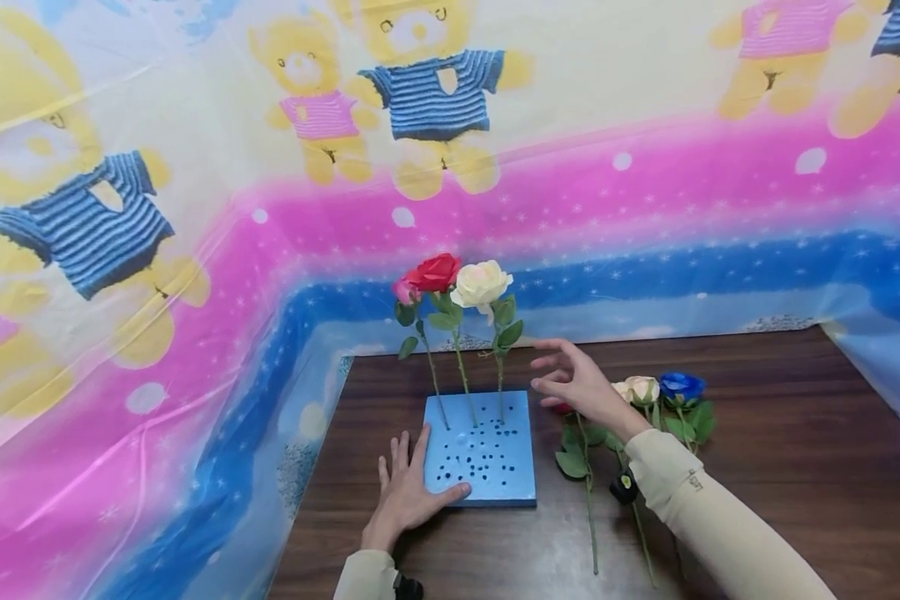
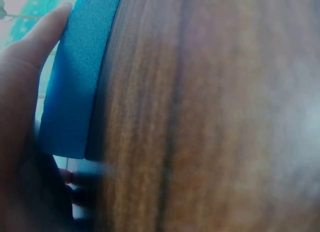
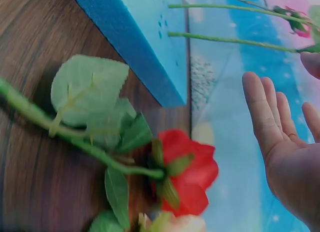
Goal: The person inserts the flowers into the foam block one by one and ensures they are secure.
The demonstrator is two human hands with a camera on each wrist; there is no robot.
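Left hand (image 1: 407,492) lies flat, fingers spread, against the blue foam block's (image 1: 487,467) left edge; right hand (image 1: 581,385) hovers open beside 3 standing roses (image 1: 457,283), loose roses (image 1: 656,392) below.

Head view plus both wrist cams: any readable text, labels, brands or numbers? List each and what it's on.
No text can be read in any view.
Right sleeve: a small dark mark near the cuff, too small to read.
Blue foam block: holes only, no print.
Backdrop sheet: cartoon bears in striped shirts, stars and dots, no words.
Left wrist view: foam block edge and wooden table, blurred, no lettering.
Right wrist view: red rose, stems, open right hand, no lettering.
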